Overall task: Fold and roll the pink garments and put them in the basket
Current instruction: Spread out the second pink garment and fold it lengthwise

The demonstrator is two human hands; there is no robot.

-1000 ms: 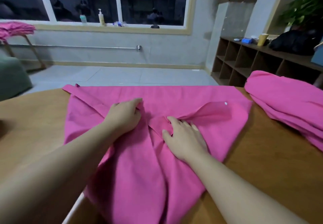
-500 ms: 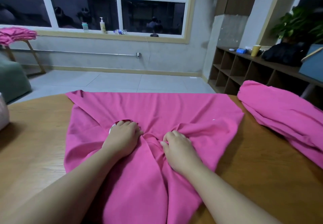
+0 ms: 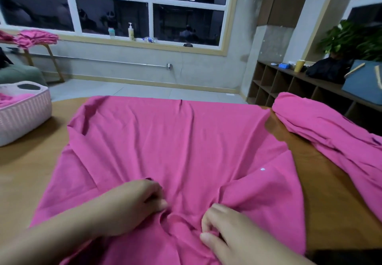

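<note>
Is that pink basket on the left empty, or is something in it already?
Not empty: pink cloth shows inside the basket. How much, cannot tell.

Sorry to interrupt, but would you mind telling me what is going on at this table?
A person is working on a large pink garment spread across the round wooden table. Both hands are near its close edge: the left hand and the right hand each pinch bunched fabric, so folding is under way and no roll is formed yet. A pile of more pink garments waits at the right, and the pale pink woven basket at the left already holds some pink cloth.
</note>
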